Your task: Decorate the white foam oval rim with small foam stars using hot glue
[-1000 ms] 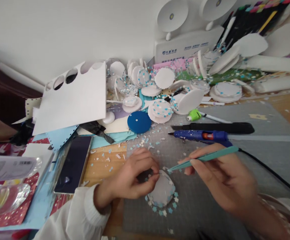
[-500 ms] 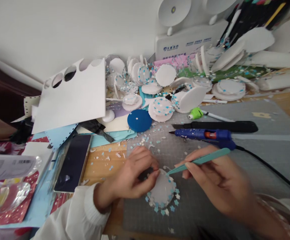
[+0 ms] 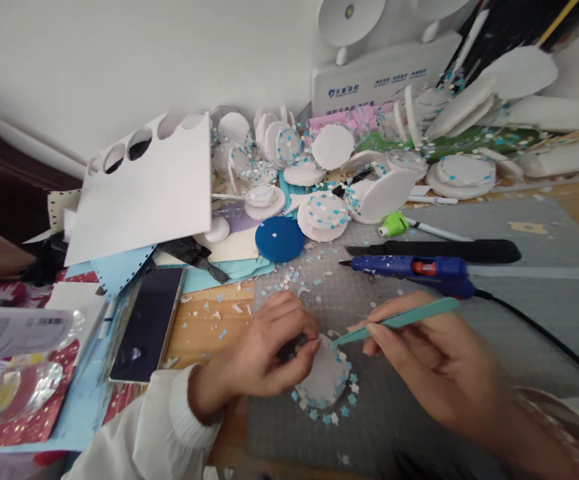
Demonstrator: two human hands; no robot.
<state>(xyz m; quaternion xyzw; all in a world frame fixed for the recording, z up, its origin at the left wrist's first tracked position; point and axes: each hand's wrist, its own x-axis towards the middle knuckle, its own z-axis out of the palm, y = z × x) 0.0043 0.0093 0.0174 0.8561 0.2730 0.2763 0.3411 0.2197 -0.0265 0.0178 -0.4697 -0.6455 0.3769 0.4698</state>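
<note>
One disc [image 3: 322, 377], pale and round, lies on the mat [image 3: 394, 427] between my two grips. I find my left grip [image 3: 274, 350] bent in at its far left edge, thumb and forefinger drawn together; whether they pinch the rim I cannot tell, the contact being hidden. My right grip [image 3: 432, 360] is closed on the tweezers [image 3: 414, 313], whose tips are at the far edge, just right of my left fingertips.

Assessment of handling: the disc appears light and fairly stiff, liable to slide if pushed. It is best taken by the bare edge, clear of the stars [image 3: 352, 399], which look thin, fragile and easily knocked loose. The tweezers should be springy; pinch them mid-shank.

Count: tweezers, one. Glue gun [image 3: 409, 267], one, beyond my right grip. Knife [image 3: 449, 251], one, beyond the gun. Blue disc [image 3: 280, 239], one, beyond my left grip. Phone [image 3: 146, 327], one, left of that grip, across bare tabletop [image 3: 199, 340]. Stars: many, scattered and overlapping, no reliable figure.
</note>
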